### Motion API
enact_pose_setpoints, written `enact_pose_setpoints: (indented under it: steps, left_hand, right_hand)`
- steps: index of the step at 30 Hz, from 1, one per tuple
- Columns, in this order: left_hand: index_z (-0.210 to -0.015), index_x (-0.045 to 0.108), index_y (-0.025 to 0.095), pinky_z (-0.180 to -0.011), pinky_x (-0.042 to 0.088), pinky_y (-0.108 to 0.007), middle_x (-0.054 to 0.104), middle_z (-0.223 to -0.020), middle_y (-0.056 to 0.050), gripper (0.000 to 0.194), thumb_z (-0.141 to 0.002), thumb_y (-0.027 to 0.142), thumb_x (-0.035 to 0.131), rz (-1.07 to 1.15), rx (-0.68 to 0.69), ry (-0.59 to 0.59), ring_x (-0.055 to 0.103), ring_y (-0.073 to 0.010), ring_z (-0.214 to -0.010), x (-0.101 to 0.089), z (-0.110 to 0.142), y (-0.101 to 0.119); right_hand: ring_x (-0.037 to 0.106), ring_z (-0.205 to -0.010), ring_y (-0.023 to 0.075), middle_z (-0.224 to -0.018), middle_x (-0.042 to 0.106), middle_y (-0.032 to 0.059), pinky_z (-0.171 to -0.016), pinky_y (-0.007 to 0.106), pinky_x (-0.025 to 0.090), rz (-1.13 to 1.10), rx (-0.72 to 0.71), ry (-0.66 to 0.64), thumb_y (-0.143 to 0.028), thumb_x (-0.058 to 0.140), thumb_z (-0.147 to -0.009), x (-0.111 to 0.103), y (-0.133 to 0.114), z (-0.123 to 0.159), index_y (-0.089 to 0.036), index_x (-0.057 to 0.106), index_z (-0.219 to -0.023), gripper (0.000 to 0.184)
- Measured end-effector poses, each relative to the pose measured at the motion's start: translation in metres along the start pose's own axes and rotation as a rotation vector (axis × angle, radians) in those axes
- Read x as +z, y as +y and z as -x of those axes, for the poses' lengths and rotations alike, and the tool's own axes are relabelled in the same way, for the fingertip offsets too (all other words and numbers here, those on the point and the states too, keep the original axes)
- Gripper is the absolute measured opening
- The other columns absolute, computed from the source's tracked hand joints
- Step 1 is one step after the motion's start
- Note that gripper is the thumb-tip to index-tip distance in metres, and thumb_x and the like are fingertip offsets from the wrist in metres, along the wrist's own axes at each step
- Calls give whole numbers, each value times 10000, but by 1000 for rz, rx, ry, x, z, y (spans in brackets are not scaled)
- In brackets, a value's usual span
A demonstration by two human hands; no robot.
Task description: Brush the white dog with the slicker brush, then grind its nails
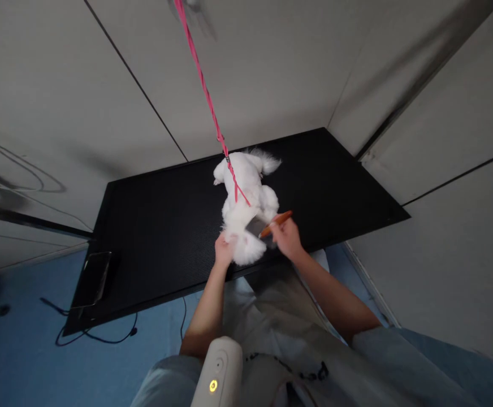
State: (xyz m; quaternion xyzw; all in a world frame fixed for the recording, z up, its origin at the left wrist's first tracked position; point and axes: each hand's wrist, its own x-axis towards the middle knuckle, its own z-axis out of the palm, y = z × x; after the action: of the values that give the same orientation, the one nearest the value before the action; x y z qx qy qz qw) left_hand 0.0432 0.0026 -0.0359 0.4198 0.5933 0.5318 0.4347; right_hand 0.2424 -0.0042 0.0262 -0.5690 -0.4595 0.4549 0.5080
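Note:
A fluffy white dog [244, 175] lies on a black grooming table [161, 220], its head toward me. My left hand [224, 249] is closed at the left side of its head, with the fingertips partly buried in the fur. In my right hand [288, 236] is a slicker brush [277, 223] with an orange handle. The brush's grey pad is blurred and lies at the right side of the dog's head; I cannot tell how deep it sits in the coat. A pink twisted leash [208, 96] runs from above down to a loop around the dog's neck.
A phone-like dark slab [94, 278] rests at the table's left end. Black cables [111, 341] hang below over the blue floor [153, 345]. Pale wall panels [272, 73] stand behind the table. A white device with a yellow light [219, 370] is at my chest.

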Motion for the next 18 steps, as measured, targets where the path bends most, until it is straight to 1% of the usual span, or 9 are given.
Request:
enact_pose_setpoints:
  steps: [2,3,6,7,10,11,15,16,18]
  left_hand:
    - [-759,666,141,-702,501,-298,693,-751,-54,271,-597,355,706,5,-11,-9,624,-174,-700,-1,2,-1]
    - [-784,665,136,-703,502,-302,696,-771,-61,302,-603,374,709,24,-22,-12,628,-177,-708,-1,4,-2]
    - [-843,656,126,-690,501,-303,695,-792,-71,384,-601,416,728,62,-38,-28,626,-178,-703,-2,9,-4]
    - [-860,655,128,-688,498,-297,693,-800,-70,401,-604,427,732,56,-30,-37,624,-176,-707,-2,11,-5]
    - [-793,640,141,-645,477,-262,666,-741,-52,399,-639,504,702,34,-4,-48,594,-159,-674,-3,17,-5]
    - [-742,624,147,-614,465,-255,645,-696,-44,411,-666,549,666,36,-5,-42,575,-152,-641,-3,18,-4]
    - [-691,608,160,-620,459,-274,638,-678,-65,488,-791,620,483,31,-33,-7,570,-172,-650,2,23,1]
    - [-714,623,159,-655,466,-284,656,-714,-78,483,-814,603,458,21,-45,1,587,-185,-693,4,24,3]
    - [-753,640,162,-706,467,-298,677,-767,-93,453,-830,566,449,19,-70,14,605,-204,-759,7,25,4]
  right_hand:
    - [475,-390,118,-470,494,-64,-397,232,361,14,51,-147,-455,613,-732,1,0,-1,-202,518,-807,280]
    - [462,-380,115,-457,475,-69,-390,230,351,11,62,-123,-473,601,-737,1,0,-2,-200,513,-794,293]
    - [456,-395,108,-473,458,-76,-410,226,358,2,2,184,-472,553,-780,-2,-5,-5,-193,503,-846,291]
    - [468,-409,109,-491,475,-72,-420,227,368,9,-20,198,-449,561,-781,-2,-7,-5,-194,507,-873,276]
    - [473,-409,115,-497,500,-59,-407,231,364,30,18,-54,-403,609,-743,0,-10,0,-200,527,-844,241]
    - [453,-392,114,-477,481,-63,-391,232,348,23,49,-92,-410,607,-737,0,-10,2,-201,524,-813,237]
    - [433,-404,107,-497,456,-72,-400,232,351,-16,28,182,-424,559,-764,0,-9,9,-203,509,-853,243]
    - [450,-419,108,-522,477,-67,-414,233,367,-13,16,178,-415,567,-761,0,-9,11,-204,512,-878,247]
    - [470,-429,110,-541,504,-60,-424,236,384,0,38,37,-406,598,-738,-2,-8,14,-205,518,-874,256]
